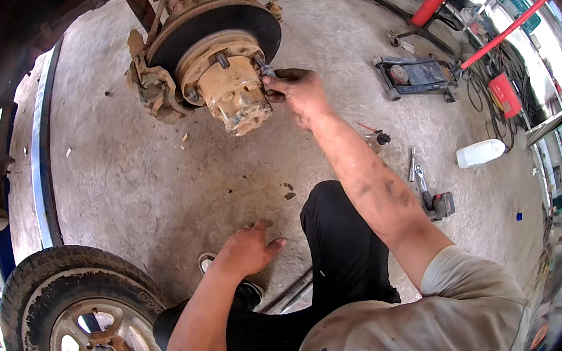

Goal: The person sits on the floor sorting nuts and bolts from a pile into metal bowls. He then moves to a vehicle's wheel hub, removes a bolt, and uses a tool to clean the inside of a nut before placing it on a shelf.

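A tan, dirt-caked wheel hub [230, 86] juts out in front of a dark brake disc [219, 31] at the top centre. Short wheel studs stand out around it. My right hand [297, 94] reaches to the hub's right side, thumb and fingers pinched on a small grey metal lug nut [266, 70] at a stud. The fingers partly cover it. My left hand [247, 249] hangs low over my bent leg, fingers loosely apart and holding nothing. Rusty brake caliper parts [155, 78] are at the hub's left.
A wheel with its tyre [89, 336] lies at the lower left. On the floor to the right are a ratchet [422, 182], a dark tool [441, 206], a white bottle [480, 153] and a floor jack [417, 76] with a red handle. Cables lie beyond.
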